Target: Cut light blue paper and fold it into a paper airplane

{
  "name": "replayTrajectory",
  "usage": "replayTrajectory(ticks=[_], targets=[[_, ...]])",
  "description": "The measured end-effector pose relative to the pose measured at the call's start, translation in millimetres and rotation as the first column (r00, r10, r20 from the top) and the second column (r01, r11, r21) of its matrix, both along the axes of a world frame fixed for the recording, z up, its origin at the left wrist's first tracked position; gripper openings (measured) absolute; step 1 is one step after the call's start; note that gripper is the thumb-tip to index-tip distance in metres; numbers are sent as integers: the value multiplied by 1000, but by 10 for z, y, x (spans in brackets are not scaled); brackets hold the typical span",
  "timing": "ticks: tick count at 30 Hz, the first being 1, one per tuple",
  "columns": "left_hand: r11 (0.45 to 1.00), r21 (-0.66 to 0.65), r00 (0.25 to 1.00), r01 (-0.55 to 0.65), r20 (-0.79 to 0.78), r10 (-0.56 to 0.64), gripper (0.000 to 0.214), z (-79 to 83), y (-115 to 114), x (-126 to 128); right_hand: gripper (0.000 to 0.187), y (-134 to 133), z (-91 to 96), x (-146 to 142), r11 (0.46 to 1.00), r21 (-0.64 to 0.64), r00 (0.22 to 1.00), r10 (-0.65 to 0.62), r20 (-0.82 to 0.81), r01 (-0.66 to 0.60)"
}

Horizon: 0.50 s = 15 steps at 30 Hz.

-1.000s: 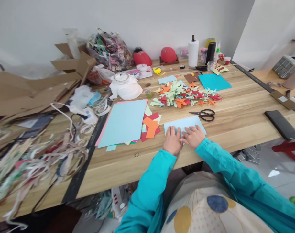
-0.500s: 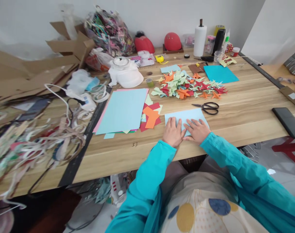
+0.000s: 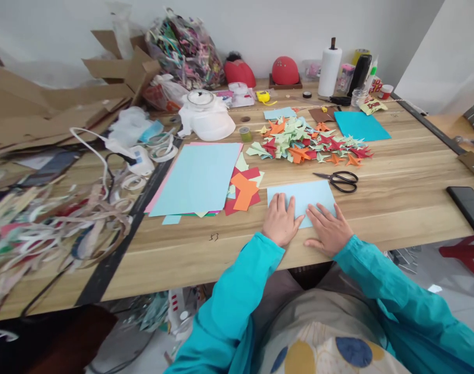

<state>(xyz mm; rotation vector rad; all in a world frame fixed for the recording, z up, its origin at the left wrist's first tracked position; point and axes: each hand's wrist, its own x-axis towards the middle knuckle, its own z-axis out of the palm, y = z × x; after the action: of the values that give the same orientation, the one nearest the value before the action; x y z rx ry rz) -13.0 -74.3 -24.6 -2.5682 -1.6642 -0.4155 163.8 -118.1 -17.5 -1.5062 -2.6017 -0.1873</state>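
Note:
A light blue paper sheet (image 3: 305, 194) lies on the wooden table (image 3: 396, 208) in front of me. My left hand (image 3: 279, 223) rests flat on its near left part, fingers stretched out. My right hand (image 3: 328, 228) lies flat on its near right edge, fingers spread. Both hands press on the paper and hold nothing. Black scissors (image 3: 338, 180) lie just beyond the sheet, to the right.
A heap of folded coloured paper shapes (image 3: 307, 143) lies behind the scissors. A stack of large coloured sheets (image 3: 198, 176) and orange and red scraps (image 3: 242, 189) sit left. Cardboard (image 3: 45, 109), tangled strips (image 3: 45, 223), a paper towel roll (image 3: 329, 70), a phone (image 3: 469, 202) surround.
My right hand has slid right and nearer along the sheet's edge, apart from my left hand. The view shifted slightly.

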Motion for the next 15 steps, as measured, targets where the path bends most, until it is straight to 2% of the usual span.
replayTrajectory(ticks=[4,7,10,15], targets=[[1000,1,1000,-3,16,3,62,23,-4,2,79,-126,18,343,999,40,998,-34,46,33],[1000,-2,999,-3,33,3,61,33,-2,5,78,-205,76,443,995,65,996,-75,57,71],[1000,-7,999,0,51,1,64,34,-5,5,80,-244,142,319,988,97,992,-122,27,119],[1000,-6,997,5,76,-4,75,34,-10,1,83,-205,107,-49,1000,19,1000,-16,3,16]])
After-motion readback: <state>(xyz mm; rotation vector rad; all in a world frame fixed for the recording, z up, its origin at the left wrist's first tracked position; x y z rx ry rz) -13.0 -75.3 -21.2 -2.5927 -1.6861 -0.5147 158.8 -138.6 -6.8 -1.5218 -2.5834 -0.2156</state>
